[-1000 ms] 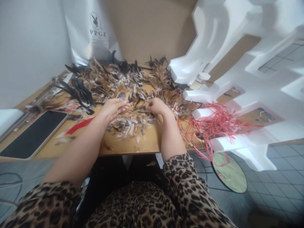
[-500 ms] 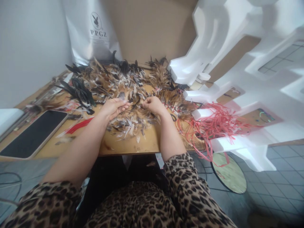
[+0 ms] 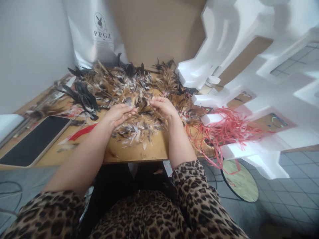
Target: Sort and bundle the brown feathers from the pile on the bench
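Observation:
My left hand [image 3: 121, 114] is over the middle of the feather pile, thumb and fingers pinched. A small greyish feather [image 3: 128, 101] sticks up from its grip. To the right, my right hand [image 3: 163, 107] is closed at the fingertips, and what it pinches blends into the plumage behind. Between and beyond the hands lie brown feathers [image 3: 107, 79] with black and white ones mixed in. Shorter pale feathers [image 3: 138, 131] lie scattered just below the hands. A bundle of long black feathers [image 3: 82, 96] is to the left.
A phone [image 3: 35, 141] lies at the table's left, near a red strip [image 3: 84, 131]. On the right are tangled red ribbons [image 3: 231, 127] and a big white foam piece [image 3: 271, 86], with a white-capped bottle [image 3: 210, 84]. A silvery bag [image 3: 97, 49] stands behind the feathers. A round stool [image 3: 240, 182] is below.
My right hand has shifted slightly up, its fingers stretched more toward the left. My left hand stays almost in place, still pinching the feather.

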